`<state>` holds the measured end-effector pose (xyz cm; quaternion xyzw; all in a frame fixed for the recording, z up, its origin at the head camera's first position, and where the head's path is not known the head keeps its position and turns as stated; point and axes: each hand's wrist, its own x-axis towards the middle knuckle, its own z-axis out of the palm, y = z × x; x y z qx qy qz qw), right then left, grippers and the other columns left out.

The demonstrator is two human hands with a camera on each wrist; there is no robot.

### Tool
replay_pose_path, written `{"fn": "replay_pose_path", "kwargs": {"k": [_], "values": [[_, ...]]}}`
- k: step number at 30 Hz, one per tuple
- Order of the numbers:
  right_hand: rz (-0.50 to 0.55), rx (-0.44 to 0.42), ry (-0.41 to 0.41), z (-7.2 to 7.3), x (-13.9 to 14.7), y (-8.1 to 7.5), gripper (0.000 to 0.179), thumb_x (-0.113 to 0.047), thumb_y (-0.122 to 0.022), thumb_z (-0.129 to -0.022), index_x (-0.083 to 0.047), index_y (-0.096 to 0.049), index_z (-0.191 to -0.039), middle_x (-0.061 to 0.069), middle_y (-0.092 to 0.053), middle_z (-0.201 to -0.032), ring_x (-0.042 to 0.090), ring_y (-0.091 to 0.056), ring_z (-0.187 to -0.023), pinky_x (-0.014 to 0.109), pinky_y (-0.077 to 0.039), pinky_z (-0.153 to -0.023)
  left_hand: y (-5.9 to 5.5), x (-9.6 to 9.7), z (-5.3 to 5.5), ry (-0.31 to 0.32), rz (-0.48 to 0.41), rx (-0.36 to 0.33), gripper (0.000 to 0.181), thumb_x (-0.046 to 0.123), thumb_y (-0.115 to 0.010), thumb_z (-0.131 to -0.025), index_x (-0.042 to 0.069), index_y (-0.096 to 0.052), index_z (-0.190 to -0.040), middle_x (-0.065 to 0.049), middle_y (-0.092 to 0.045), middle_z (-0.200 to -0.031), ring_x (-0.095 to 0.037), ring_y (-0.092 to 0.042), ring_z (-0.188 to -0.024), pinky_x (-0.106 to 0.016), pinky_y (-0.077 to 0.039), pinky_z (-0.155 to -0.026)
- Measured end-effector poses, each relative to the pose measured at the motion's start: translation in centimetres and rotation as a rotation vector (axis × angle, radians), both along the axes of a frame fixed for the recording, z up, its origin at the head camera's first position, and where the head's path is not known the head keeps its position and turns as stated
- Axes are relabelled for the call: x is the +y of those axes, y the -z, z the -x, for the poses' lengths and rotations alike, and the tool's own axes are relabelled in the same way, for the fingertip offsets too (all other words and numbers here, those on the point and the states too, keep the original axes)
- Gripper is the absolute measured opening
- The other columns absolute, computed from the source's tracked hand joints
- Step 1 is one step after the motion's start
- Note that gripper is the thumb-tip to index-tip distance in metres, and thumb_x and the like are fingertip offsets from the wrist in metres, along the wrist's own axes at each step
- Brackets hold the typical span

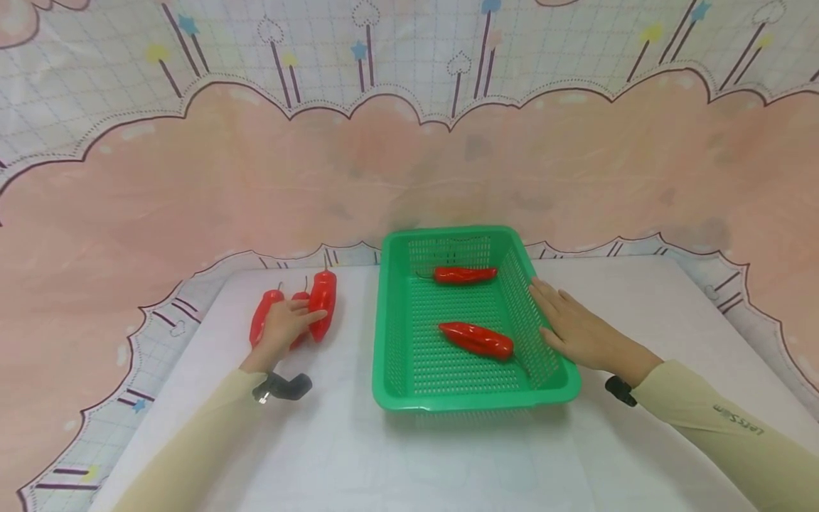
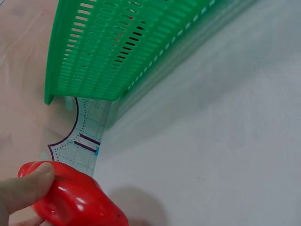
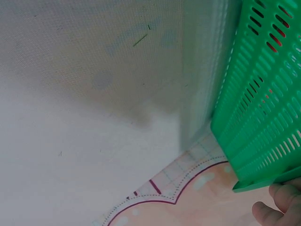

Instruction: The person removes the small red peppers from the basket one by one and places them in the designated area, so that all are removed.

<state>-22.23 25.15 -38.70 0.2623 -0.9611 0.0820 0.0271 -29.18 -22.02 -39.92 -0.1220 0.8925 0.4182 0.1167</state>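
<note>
My left hand (image 1: 280,331) pinches a glossy red pepper (image 1: 323,290) with thumb and fingers, left of the green basket (image 1: 473,406). In the left wrist view the thumb (image 2: 42,179) presses on this red pepper (image 2: 77,195). Beside and partly under that hand are two more red peppers, one at the left (image 1: 261,313) and one in the middle (image 1: 301,294), partly hidden. Inside the basket lie a slim red pepper (image 1: 466,275) at the back and a thicker one (image 1: 476,340) nearer the front. My right hand (image 1: 579,331) rests against the basket's right rim, fingers fairly straight.
A white table (image 1: 320,455) carries everything. Behind it hangs a pink patterned cloth (image 1: 256,185), which also shows along the table's left and right sides. The slotted basket wall (image 3: 263,103) rises between the right hand and the peppers inside.
</note>
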Motion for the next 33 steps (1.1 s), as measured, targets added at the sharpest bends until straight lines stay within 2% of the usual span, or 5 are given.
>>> {"fn": "replay_pose_path", "kwargs": {"k": [8, 20, 33], "values": [[0.000, -0.023, 0.016, -0.1, -0.1, -0.2, 0.064, -0.020, -0.041, -0.093, 0.009, -0.016, -0.145, 0.026, -0.015, -0.154, 0.042, -0.018, -0.141, 0.058, -0.020, -0.113, 0.6, 0.0, 0.0, 0.033, 0.019, 0.009, 0.077, 0.043, -0.065, -0.085, 0.005, -0.034, -0.144, -0.016, -0.042, -0.145, -0.036, -0.041, -0.126, -0.044, -0.050, -0.096], [0.001, -0.023, 0.018, 0.0, -0.1, -0.1, 0.065, -0.020, -0.041, -0.093, 0.009, -0.016, -0.145, 0.026, -0.015, -0.154, 0.042, -0.019, -0.141, 0.058, -0.021, -0.113, 1.1, 0.0, 0.0, 0.073, 0.084, 0.016, 0.073, 0.037, -0.066, -0.085, 0.001, -0.037, -0.141, -0.019, -0.047, -0.139, -0.037, -0.045, -0.120, -0.039, -0.054, -0.087], [0.001, -0.028, 0.016, 0.0, -0.1, -0.1, 0.064, -0.020, -0.041, -0.093, 0.009, -0.016, -0.145, 0.026, -0.015, -0.154, 0.042, -0.018, -0.142, 0.058, -0.020, -0.114, 1.7, 0.1, 0.2, 0.046, 0.084, 0.035, 0.065, 0.030, -0.067, -0.085, -0.001, -0.043, -0.136, -0.020, -0.055, -0.127, -0.033, -0.052, -0.108, -0.030, -0.054, -0.080]]}}
